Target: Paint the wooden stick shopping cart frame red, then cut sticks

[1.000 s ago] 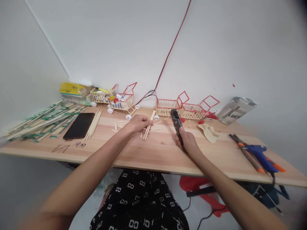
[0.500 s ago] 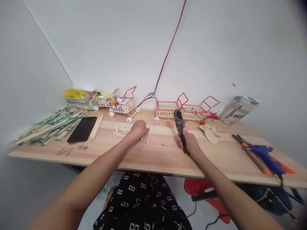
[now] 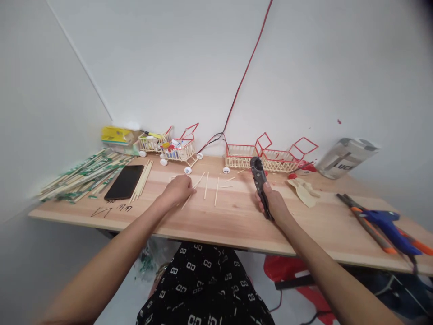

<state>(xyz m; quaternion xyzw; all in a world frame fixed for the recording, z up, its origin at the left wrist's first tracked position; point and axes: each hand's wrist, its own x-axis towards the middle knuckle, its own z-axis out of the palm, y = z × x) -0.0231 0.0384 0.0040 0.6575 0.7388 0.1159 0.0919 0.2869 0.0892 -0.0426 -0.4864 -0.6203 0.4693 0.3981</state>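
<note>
Near the table's [image 3: 101, 220] front edge, at the right, the glue gun [image 3: 389, 228] lay among orange-handled tools, held by neither hand. The right hand [image 3: 270, 201] had its fingers wrapped around the pliers [image 3: 259, 175], whose head pointed toward the wall. The left hand [image 3: 179, 189] was at the middle of the table, its fingertips apparently pinched together on a stick [image 3: 199, 182] that slanted across the wood. Just beyond the fingers lay two loose sticks [image 3: 216, 192], apart from each other, and a few short pieces [image 3: 227, 186]. None of these looked joined to anything, so this batch seemed to be at the loose-parts stage. Left of them, bare sticks [image 3: 142, 180] lay beside the phone [image 3: 124, 182], and many more sat in wrappers [image 3: 84, 174], seemingly unopened stock. Farther back, two loaded carts [image 3: 179, 153] stood on white wheels and looked finished. To their right, two more carts [image 3: 240, 157] had red rims and handles; whether all their wheels were on could not be told.
</note>
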